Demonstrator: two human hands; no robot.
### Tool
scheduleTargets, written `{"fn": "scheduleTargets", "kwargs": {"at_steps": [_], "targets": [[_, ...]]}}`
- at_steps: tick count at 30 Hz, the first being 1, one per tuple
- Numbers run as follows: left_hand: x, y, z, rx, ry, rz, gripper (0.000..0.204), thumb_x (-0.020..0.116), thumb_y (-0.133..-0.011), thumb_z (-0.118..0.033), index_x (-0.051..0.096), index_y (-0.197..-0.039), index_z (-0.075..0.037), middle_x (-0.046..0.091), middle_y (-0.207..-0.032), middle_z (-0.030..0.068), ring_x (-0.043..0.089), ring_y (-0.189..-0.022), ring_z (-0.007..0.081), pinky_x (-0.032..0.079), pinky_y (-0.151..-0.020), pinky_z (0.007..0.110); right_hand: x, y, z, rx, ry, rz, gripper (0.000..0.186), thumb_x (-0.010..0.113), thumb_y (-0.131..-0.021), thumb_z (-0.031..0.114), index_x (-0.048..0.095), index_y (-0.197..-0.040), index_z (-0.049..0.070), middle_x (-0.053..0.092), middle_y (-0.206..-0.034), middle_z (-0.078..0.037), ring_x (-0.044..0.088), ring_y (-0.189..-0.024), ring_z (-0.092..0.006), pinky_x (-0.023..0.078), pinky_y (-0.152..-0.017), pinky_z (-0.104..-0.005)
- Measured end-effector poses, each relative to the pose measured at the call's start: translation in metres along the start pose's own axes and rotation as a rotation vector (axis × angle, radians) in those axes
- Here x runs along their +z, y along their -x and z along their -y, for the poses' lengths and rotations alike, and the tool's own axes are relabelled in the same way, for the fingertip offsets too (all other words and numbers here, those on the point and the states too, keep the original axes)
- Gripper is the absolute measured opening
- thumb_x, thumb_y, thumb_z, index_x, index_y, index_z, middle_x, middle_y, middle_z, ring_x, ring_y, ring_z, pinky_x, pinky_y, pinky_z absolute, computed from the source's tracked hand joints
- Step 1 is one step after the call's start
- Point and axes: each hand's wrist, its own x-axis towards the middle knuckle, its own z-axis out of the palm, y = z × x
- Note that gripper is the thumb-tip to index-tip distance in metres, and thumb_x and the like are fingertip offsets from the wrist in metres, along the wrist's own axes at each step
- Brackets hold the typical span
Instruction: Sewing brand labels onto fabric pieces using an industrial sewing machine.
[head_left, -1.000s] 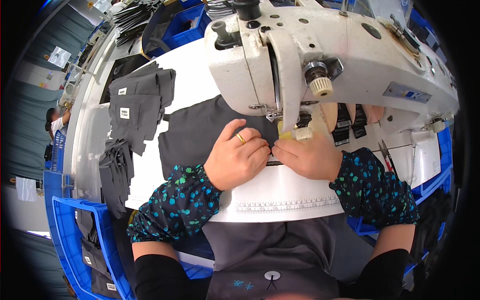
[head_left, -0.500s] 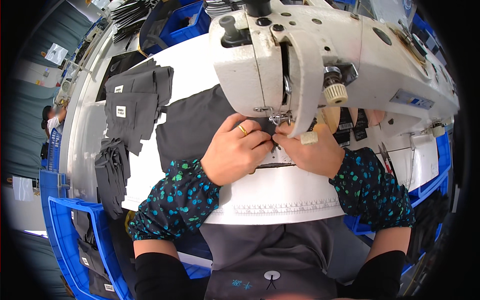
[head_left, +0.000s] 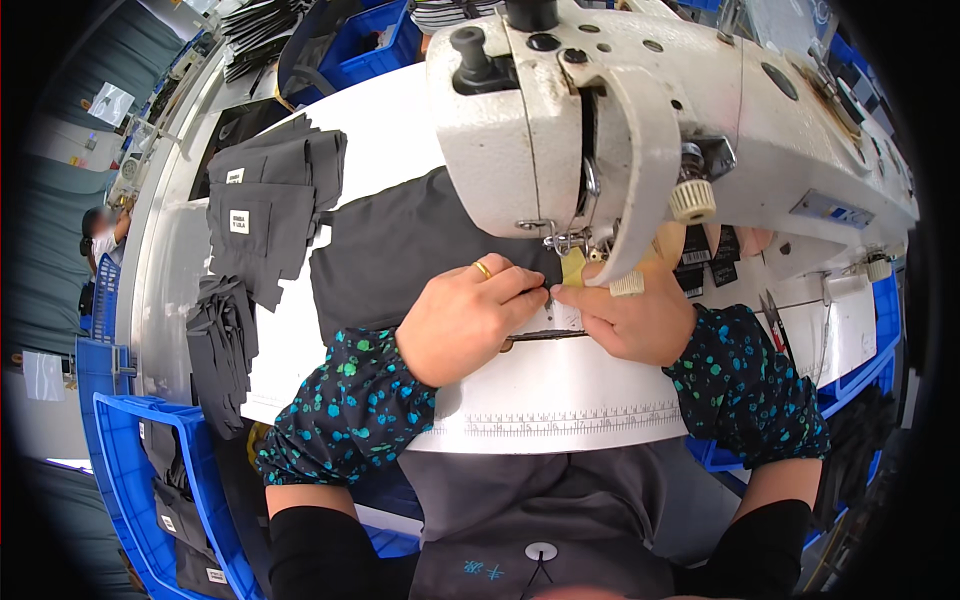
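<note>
A dark grey piece of fabric (head_left: 385, 250) lies flat on the white table, its right edge under the head of a sewing machine (head_left: 500, 150). My left hand (head_left: 460, 320), with a ring on one finger, is closed on that edge just in front of the presser foot (head_left: 566, 242). Fingertip to fingertip with it, my right hand (head_left: 645, 318) pinches at the same edge, partly covered by the machine's guard. A small yellow patch (head_left: 573, 266) shows between the foot and my right fingers. What lies between the fingertips is too small to make out fully.
Stacked grey pieces with white labels (head_left: 275, 185) and narrow grey strips (head_left: 222, 340) lie at the left. Scissors (head_left: 774, 322) and black tags (head_left: 695, 255) are at the right. Blue crates (head_left: 110, 440) flank the table, and a printed ruler (head_left: 550, 420) runs along its front edge.
Both hands have drawn slightly toward me, away from the presser foot. My right fingers have turned and spread somewhat, and the yellow patch beside the foot has come into sight.
</note>
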Motion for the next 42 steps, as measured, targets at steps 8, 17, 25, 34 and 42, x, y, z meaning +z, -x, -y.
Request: {"fn": "scheduleTargets", "kwargs": {"at_steps": [8,17,25,34,42], "targets": [[0.002,-0.001,0.002,-0.003,-0.013,0.011,0.039,0.072,-0.067,-0.008,0.075,-0.105,-0.005,0.070,-0.110,0.0020,0.065,-0.098,0.0203,0.057,-0.081,0.031,0.005,0.001,-0.002,0.010,-0.017,0.009,0.029,0.072,-0.080,0.013,0.075,-0.108,0.010,0.068,-0.077,-0.008,0.067,-0.067,-0.0284,0.052,-0.059,-0.0420],[0.011,-0.009,0.021,-0.052,-0.079,0.009,0.028,0.065,-0.079,-0.011,0.076,-0.106,-0.010,0.071,-0.111,-0.0005,0.066,-0.098,0.0200,0.055,-0.085,0.033,0.017,-0.001,-0.014,0.068,0.167,-0.051,0.016,0.074,-0.079,0.021,0.074,-0.088,0.007,0.065,-0.072,-0.012,0.065,-0.064,-0.0313,0.051,-0.059,-0.0429],[0.013,-0.010,0.023,-0.073,-0.070,0.006,0.026,0.064,-0.081,-0.010,0.076,-0.105,-0.010,0.071,-0.111,-0.0008,0.066,-0.100,0.0205,0.054,-0.085,0.033,0.018,-0.001,-0.015,0.087,0.176,-0.108,0.018,0.076,-0.080,0.023,0.074,-0.085,0.006,0.066,-0.071,-0.010,0.065,-0.065,-0.0314,0.052,-0.059,-0.0421],[0.013,-0.010,0.023,-0.052,-0.070,-0.022,0.025,0.065,-0.081,-0.011,0.076,-0.103,-0.009,0.071,-0.108,-0.0008,0.066,-0.102,0.0202,0.054,-0.086,0.033,0.019,-0.002,-0.014,0.093,0.183,-0.118,0.017,0.074,-0.083,0.022,0.076,-0.095,0.010,0.066,-0.070,-0.008,0.064,-0.061,-0.0302,0.049,-0.055,-0.0432],[0.012,-0.014,0.023,-0.099,-0.079,-0.033,0.023,0.066,-0.080,-0.010,0.077,-0.100,-0.009,0.071,-0.105,-0.0003,0.066,-0.101,0.0226,0.056,-0.084,0.034,0.027,-0.003,-0.023,0.115,0.193,-0.117,0.032,0.079,-0.080,0.032,0.070,-0.069,0.004,0.062,-0.062,-0.011,0.062,-0.057,-0.0329,0.050,-0.056,-0.0428]]}}
